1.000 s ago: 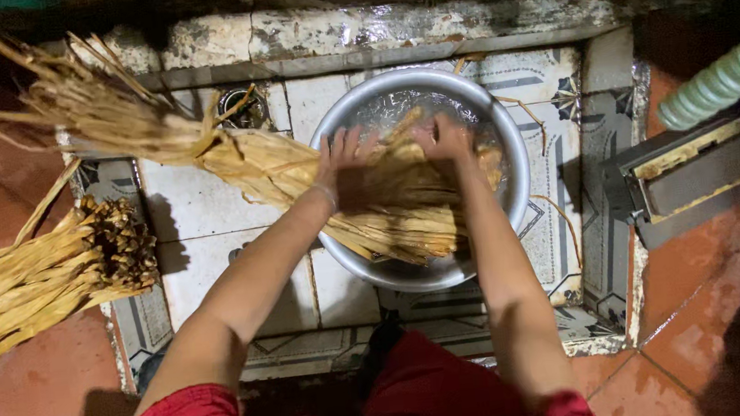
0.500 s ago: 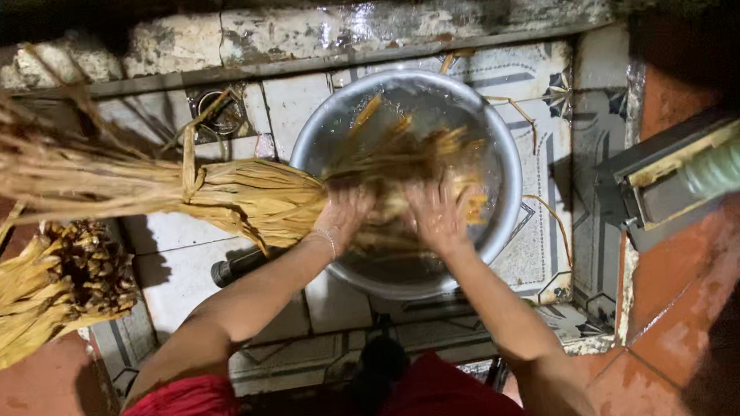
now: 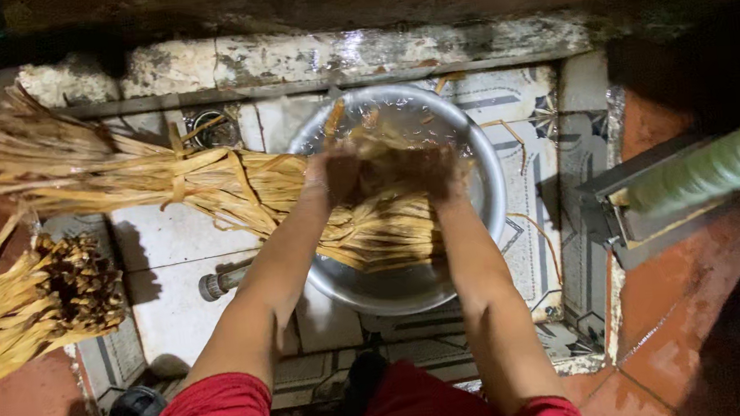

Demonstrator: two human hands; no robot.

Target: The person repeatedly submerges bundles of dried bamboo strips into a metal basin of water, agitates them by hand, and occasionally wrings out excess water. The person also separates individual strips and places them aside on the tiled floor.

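Tiled floor; metal basin; blurred hands seemingly gripping fibrous strips.

Both the left hand and the right hand are smeared by motion blur at the frame's centre, so their fingers and grip cannot be made out. The long straw bundle runs off the left edge. A second bundle at lower left is cut off too. The green hose leaves the right edge.
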